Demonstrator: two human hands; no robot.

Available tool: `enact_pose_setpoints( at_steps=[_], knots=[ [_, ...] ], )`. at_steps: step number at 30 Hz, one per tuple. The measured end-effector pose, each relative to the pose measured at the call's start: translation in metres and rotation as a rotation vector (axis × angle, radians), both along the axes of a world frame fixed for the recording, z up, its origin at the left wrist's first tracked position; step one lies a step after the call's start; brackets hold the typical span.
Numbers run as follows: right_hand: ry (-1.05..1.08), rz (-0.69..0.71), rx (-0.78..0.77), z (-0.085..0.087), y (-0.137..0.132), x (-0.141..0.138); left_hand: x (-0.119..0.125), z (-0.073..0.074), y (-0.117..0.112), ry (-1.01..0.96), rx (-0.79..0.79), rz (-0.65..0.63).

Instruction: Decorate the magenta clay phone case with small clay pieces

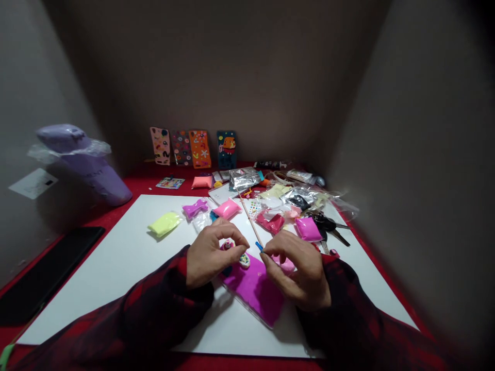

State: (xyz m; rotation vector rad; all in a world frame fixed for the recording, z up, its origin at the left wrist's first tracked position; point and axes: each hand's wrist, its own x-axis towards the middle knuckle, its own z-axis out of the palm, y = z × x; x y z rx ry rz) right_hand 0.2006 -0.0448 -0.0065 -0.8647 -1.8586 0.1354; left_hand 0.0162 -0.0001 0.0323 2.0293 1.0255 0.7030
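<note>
My right hand (297, 268) pinches a small strip of blue clay (259, 247) between thumb and fingers. My left hand (216, 252) is closed in a pinch, thumb near forefinger; whatever is between them, if anything, is too small to make out. Below both hands lies a phone case covered in magenta clay (255, 288), with its lower edge towards me. A white oval piece with coloured dots (244, 260) sits at its upper left part, beside my left thumb. Another pink and white decoration (228, 244) is partly hidden behind my left hand.
The case rests on a white board (154, 288) over a red table. Clay packets, including a yellow one (165, 224) and a pink one (227, 209), lie beyond, with a wooden stick (249, 216) and keys (328, 224). Decorated phone cases (199, 148) lean on the back wall.
</note>
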Motion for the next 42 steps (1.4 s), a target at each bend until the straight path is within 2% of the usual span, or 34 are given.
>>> enact_pose_setpoints(
  at_steps=[7,12,18,23,32,42],
  knots=[
    [-0.011,-0.007,0.012,-0.002,0.000,0.001,-0.002,-0.003,0.003,0.104,0.023,0.024],
    [-0.007,0.002,0.005,-0.001,0.000,0.001,-0.001,-0.004,0.004,0.146,0.098,-0.064],
    [-0.014,0.016,0.007,-0.001,0.000,0.002,0.001,-0.007,0.002,0.197,0.120,-0.068],
    [-0.019,0.018,0.005,-0.002,0.000,0.002,0.001,-0.012,0.003,0.214,0.175,-0.103],
    [-0.018,0.023,0.007,-0.002,0.000,0.002,0.000,-0.015,0.002,0.237,0.182,-0.152],
    [-0.008,0.022,0.009,-0.002,0.000,0.001,0.000,-0.017,0.002,0.182,0.215,-0.117]
  ],
)
